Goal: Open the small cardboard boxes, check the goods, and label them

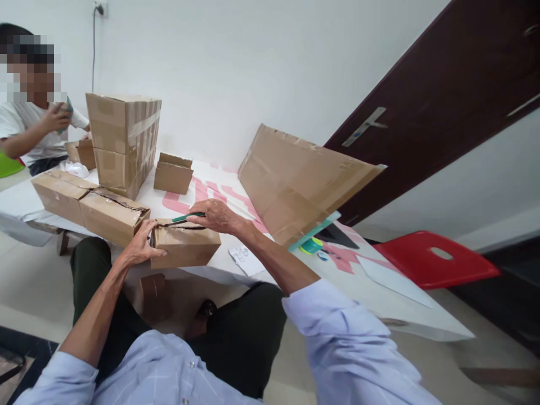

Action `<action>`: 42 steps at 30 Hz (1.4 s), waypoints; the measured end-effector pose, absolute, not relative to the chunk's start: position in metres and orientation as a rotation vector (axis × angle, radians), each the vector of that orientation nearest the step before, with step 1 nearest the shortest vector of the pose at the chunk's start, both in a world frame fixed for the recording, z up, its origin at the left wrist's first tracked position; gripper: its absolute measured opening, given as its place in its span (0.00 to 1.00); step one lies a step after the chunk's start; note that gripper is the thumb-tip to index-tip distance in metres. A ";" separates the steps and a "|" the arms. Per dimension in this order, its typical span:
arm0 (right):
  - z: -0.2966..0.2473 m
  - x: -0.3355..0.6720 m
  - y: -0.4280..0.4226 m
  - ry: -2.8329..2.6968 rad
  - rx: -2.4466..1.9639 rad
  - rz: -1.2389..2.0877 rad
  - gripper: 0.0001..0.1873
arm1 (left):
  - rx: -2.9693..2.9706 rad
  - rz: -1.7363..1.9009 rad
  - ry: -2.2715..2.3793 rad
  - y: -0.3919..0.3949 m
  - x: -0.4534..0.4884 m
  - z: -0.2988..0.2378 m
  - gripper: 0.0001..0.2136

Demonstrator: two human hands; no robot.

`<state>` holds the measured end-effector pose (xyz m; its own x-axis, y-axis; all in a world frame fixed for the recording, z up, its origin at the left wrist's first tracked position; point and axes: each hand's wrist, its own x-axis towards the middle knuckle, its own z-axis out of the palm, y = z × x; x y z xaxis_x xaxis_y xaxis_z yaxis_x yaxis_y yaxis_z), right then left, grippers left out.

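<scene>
A small cardboard box (185, 247) stands at the near table edge, a dark gap running along its top. My left hand (143, 246) is closed around its left end, thumb on the near side. My right hand (217, 215) is over the top, closed on a slim green utility knife (183, 217) that points left along the gap; its tip is too small to make out. Left of this box, close to my left hand, lie two joined cardboard boxes (90, 205) with torn, dark top seams.
Taped stacked boxes (126, 143) and a small open carton (172, 173) stand behind. A large cardboard sheet (304, 180) leans at right, near a green tape roll (311, 246). A red chair (434, 261) is beyond. Another person (40, 121) sits at far left.
</scene>
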<state>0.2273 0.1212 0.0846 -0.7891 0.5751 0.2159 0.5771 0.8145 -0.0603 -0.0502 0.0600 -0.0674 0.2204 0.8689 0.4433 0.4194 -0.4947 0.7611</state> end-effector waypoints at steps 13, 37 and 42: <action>0.080 0.225 0.127 -2.894 -0.942 -0.137 0.15 | 2.007 1.168 1.211 0.057 -0.050 -0.059 0.42; -0.021 0.289 0.158 -1.989 -1.315 0.217 0.22 | 2.065 1.003 1.246 0.070 -0.060 -0.043 0.61; 0.011 0.260 0.128 -2.521 -0.845 0.172 0.19 | 2.030 1.003 1.254 0.066 -0.056 -0.038 0.62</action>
<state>0.2600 0.1278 0.0111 -0.6987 0.5960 0.3957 0.5367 0.8025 -0.2608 -0.0563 0.0662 -0.0377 0.2878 0.9068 0.3080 0.4994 -0.4165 0.7597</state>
